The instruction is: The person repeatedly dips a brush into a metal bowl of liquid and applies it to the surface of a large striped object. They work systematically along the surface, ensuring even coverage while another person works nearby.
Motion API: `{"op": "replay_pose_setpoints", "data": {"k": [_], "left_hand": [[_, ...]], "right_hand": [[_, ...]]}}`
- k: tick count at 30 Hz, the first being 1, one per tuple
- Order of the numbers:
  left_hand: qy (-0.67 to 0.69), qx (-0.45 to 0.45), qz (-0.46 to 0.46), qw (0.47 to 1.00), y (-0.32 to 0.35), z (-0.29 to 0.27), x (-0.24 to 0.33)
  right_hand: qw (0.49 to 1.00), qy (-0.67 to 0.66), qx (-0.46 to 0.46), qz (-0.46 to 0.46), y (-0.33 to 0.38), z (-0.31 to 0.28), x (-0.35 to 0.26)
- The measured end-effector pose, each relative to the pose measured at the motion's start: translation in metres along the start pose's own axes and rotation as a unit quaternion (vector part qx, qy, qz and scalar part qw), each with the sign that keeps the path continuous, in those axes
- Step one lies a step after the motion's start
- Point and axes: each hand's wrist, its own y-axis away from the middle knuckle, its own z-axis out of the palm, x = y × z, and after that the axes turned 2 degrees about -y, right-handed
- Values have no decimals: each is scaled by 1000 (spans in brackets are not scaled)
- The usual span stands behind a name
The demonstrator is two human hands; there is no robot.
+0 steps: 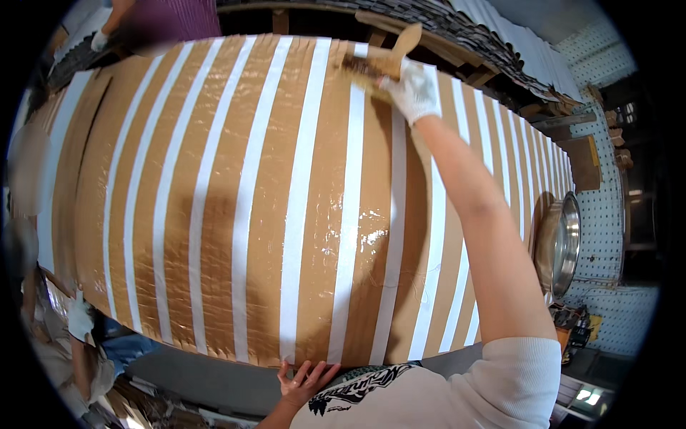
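Observation:
A large table-sized surface of brown paper strips (270,193), with white stripes between them, spreads out in front of me. Wet, glossy patches shine near its middle. My right hand (416,93), in a white glove, is closed around a wide brush (373,66) with a wooden handle. The brush's dark bristles lie at the far edge of the striped surface, on or just over it. My left hand (307,382) is bare and rests at the near edge, its fingers spread and holding nothing.
A shiny metal basin (561,243) stands at the right end. Gloved co-workers' hands (81,318) show at the left, and a person in purple (175,21) stands at the far left. Stacked dark sheets (471,43) lie beyond the far edge. A pegboard wall (600,236) rises on the right.

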Motion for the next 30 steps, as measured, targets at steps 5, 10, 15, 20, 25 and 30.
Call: {"op": "replay_pose_setpoints", "data": {"k": [5,10,15,20,25,30], "left_hand": [[22,-7,0,1000,-3,3,-3],[53,5,-6,999,0,-2,1],[82,9,-39,996,-3,-6,9],[132,21,-56,989,-7,-20,16],[170,7,-56,984,-10,-47,19],[161,129,-236,950,-2,-38,24]], "right_hand": [[997,66,41,-28,-27,10,5],[987,118,-96,-49,42,-33,-26],[956,-100,-176,-214,218,-128,-95],[910,-37,-331,-248,373,-204,-129],[900,-190,-290,-266,368,-211,-126],[968,-50,-135,-205,383,-195,-148]]}}
